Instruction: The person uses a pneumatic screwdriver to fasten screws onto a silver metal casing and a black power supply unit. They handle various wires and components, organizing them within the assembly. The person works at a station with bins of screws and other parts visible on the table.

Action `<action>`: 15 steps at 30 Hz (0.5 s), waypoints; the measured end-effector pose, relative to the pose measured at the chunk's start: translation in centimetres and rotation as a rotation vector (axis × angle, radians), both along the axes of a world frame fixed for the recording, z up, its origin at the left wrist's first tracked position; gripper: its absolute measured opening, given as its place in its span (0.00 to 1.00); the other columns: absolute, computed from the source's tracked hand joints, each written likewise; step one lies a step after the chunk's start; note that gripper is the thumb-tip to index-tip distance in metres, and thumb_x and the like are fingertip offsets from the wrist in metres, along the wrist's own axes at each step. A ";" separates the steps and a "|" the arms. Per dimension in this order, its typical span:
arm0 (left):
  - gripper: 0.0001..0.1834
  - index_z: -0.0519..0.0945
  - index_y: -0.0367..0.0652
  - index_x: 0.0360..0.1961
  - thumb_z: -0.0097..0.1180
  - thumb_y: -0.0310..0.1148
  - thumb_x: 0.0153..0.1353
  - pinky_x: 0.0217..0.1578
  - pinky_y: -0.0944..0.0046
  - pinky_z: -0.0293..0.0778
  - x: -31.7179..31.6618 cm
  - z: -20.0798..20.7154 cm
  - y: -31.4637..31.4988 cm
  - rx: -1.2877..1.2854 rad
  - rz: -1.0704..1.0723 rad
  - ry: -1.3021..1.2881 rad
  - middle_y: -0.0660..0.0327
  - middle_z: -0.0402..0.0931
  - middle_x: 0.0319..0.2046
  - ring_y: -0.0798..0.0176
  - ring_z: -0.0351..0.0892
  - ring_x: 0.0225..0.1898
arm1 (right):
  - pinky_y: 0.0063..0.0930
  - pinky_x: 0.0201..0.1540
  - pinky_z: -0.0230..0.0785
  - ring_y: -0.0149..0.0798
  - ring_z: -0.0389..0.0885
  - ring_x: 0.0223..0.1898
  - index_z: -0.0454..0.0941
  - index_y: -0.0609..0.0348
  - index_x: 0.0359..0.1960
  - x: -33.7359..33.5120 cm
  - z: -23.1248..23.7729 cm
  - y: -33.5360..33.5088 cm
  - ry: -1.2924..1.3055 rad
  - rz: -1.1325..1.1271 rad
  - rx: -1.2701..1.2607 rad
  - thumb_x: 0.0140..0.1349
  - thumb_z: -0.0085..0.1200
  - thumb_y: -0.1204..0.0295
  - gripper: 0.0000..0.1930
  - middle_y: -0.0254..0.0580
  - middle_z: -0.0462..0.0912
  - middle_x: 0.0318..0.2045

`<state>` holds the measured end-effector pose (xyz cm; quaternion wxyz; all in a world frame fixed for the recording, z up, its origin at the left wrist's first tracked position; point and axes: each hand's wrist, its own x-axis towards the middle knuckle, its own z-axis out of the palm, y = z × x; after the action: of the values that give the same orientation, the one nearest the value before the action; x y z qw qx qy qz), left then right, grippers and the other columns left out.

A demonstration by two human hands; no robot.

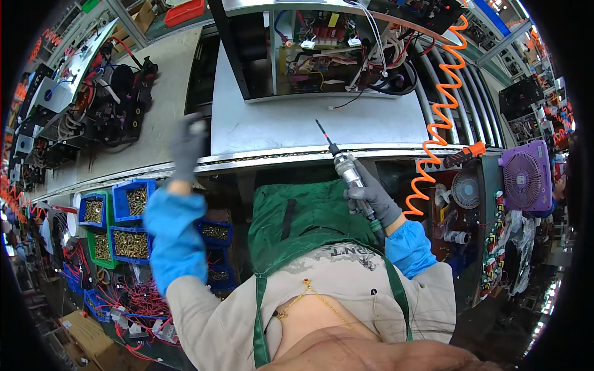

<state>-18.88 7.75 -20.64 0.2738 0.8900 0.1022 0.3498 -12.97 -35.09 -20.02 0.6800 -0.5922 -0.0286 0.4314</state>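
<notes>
My right hand [374, 196], in a grey glove, is wrapped round a power screwdriver [348, 169] with a silver body. Its long dark bit points up and away, toward an open metal chassis [266, 99] with circuit boards and bundled wires inside. The bit tip stays short of the chassis and touches nothing. My left hand [188, 145], also gloved in grey, is raised over the near edge of the bench on the left. Motion smears its fingers, so I cannot tell what they hold.
Blue bins [130, 244] of brass-coloured screws stand at the left below the bench edge, near red wire bundles [145, 294]. Another wired unit [117, 105] sits farther left. An orange coiled hose [440, 117] hangs at the right, near metal rollers [473, 99] and a purple fan [525, 176].
</notes>
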 end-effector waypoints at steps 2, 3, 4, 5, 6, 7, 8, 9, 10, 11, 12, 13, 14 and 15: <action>0.11 0.77 0.45 0.40 0.54 0.27 0.54 0.40 0.57 0.74 5.1 -3.6 -4.4 0.013 -0.096 0.026 0.53 0.77 0.36 0.52 0.77 0.39 | 0.27 0.19 0.73 0.32 0.75 0.18 0.41 0.46 0.70 -0.2 0.2 0.5 0.010 -0.016 -0.010 0.46 0.58 0.73 0.49 0.41 0.73 0.27; 0.10 0.77 0.45 0.40 0.54 0.28 0.54 0.40 0.56 0.74 6.8 -5.5 -5.6 0.008 -0.087 0.037 0.53 0.76 0.36 0.51 0.77 0.39 | 0.27 0.19 0.73 0.32 0.75 0.18 0.41 0.46 0.70 -0.2 0.1 0.5 0.021 -0.013 0.001 0.45 0.58 0.73 0.50 0.40 0.73 0.27; 0.10 0.78 0.45 0.39 0.54 0.30 0.55 0.40 0.56 0.74 8.4 -8.0 -6.4 0.000 -0.083 0.044 0.53 0.76 0.36 0.51 0.77 0.39 | 0.27 0.19 0.73 0.32 0.75 0.18 0.42 0.45 0.70 -0.2 0.1 0.5 0.021 -0.018 0.008 0.44 0.59 0.72 0.50 0.41 0.73 0.27; 0.09 0.78 0.45 0.39 0.54 0.30 0.56 0.40 0.56 0.74 9.0 -8.5 -7.1 0.002 -0.062 0.118 0.53 0.77 0.36 0.51 0.78 0.38 | 0.27 0.19 0.74 0.32 0.75 0.17 0.43 0.44 0.70 -0.4 0.1 0.3 0.021 -0.024 0.011 0.43 0.59 0.71 0.50 0.42 0.74 0.28; 0.08 0.78 0.46 0.39 0.54 0.31 0.57 0.40 0.56 0.74 9.4 -9.1 -7.6 0.004 -0.040 0.191 0.53 0.77 0.36 0.51 0.78 0.38 | 0.27 0.20 0.75 0.32 0.76 0.17 0.44 0.44 0.69 -0.4 0.2 0.1 0.021 -0.029 0.013 0.42 0.60 0.69 0.51 0.43 0.75 0.28; 0.08 0.78 0.46 0.38 0.53 0.32 0.57 0.40 0.56 0.74 9.7 -9.5 -7.9 0.006 -0.016 0.265 0.53 0.77 0.35 0.51 0.78 0.38 | 0.27 0.19 0.74 0.33 0.76 0.17 0.43 0.44 0.70 -0.3 0.3 0.0 0.027 -0.034 0.016 0.42 0.59 0.71 0.51 0.42 0.74 0.27; 0.07 0.78 0.46 0.38 0.53 0.32 0.58 0.39 0.56 0.74 10.0 -9.5 -8.0 -0.072 -0.014 0.174 0.53 0.77 0.35 0.50 0.78 0.37 | 0.28 0.19 0.73 0.34 0.75 0.18 0.42 0.44 0.70 -0.2 0.5 0.0 0.034 -0.038 0.019 0.43 0.58 0.73 0.50 0.41 0.73 0.27; 0.07 0.78 0.47 0.38 0.53 0.33 0.59 0.39 0.56 0.74 10.3 -9.5 -7.8 -0.151 -0.010 0.082 0.52 0.77 0.34 0.49 0.78 0.36 | 0.29 0.19 0.72 0.34 0.75 0.18 0.42 0.44 0.70 -0.2 0.5 0.0 0.042 -0.040 0.022 0.43 0.57 0.74 0.50 0.40 0.72 0.27; 0.07 0.78 0.47 0.37 0.53 0.33 0.59 0.38 0.56 0.74 10.3 -9.6 -7.8 -0.229 -0.003 -0.010 0.52 0.77 0.34 0.47 0.78 0.36 | 0.29 0.19 0.72 0.34 0.75 0.18 0.41 0.44 0.70 -0.3 0.5 -0.1 0.041 -0.044 0.028 0.43 0.57 0.74 0.51 0.40 0.72 0.26; 0.07 0.77 0.44 0.37 0.53 0.33 0.60 0.30 0.62 0.74 10.2 -7.8 -8.0 -0.314 0.060 -0.010 0.55 0.78 0.30 0.55 0.78 0.28 | 0.29 0.19 0.72 0.34 0.75 0.18 0.41 0.43 0.70 -0.3 0.5 -0.2 0.039 -0.050 0.034 0.42 0.57 0.74 0.51 0.40 0.72 0.26; 0.07 0.77 0.43 0.37 0.54 0.33 0.60 0.27 0.66 0.72 10.0 -6.5 -8.0 -0.597 0.000 -0.037 0.57 0.77 0.28 0.60 0.76 0.25 | 0.29 0.19 0.72 0.34 0.75 0.18 0.41 0.43 0.70 -0.3 0.5 -0.2 0.035 -0.048 0.046 0.42 0.56 0.74 0.51 0.40 0.72 0.26; 0.07 0.77 0.42 0.37 0.54 0.32 0.59 0.25 0.69 0.71 9.5 -5.5 -8.0 -0.880 -0.061 -0.066 0.59 0.76 0.27 0.65 0.74 0.23 | 0.29 0.19 0.72 0.34 0.74 0.18 0.41 0.43 0.70 -0.2 0.8 0.0 0.030 -0.026 0.082 0.41 0.56 0.74 0.51 0.40 0.72 0.26; 0.07 0.76 0.41 0.37 0.54 0.32 0.59 0.22 0.72 0.69 8.8 -4.4 -8.0 -1.164 -0.122 -0.096 0.61 0.75 0.25 0.70 0.72 0.21 | 0.29 0.19 0.72 0.33 0.74 0.18 0.41 0.42 0.70 -0.3 1.5 0.3 0.028 -0.003 0.115 0.40 0.56 0.74 0.52 0.40 0.72 0.25; 0.07 0.75 0.39 0.37 0.54 0.30 0.61 0.19 0.79 0.62 8.0 -3.1 -9.2 -1.310 -0.236 -0.124 0.67 0.71 0.25 0.79 0.65 0.22 | 0.29 0.19 0.72 0.33 0.74 0.18 0.41 0.42 0.70 -0.4 2.2 0.7 0.029 0.023 0.146 0.40 0.56 0.74 0.52 0.39 0.71 0.25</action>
<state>-10.88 -1.43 -23.76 0.7997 0.5232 0.1793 0.2338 -13.41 -34.41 -17.82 0.7167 -0.5344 -0.0567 0.4445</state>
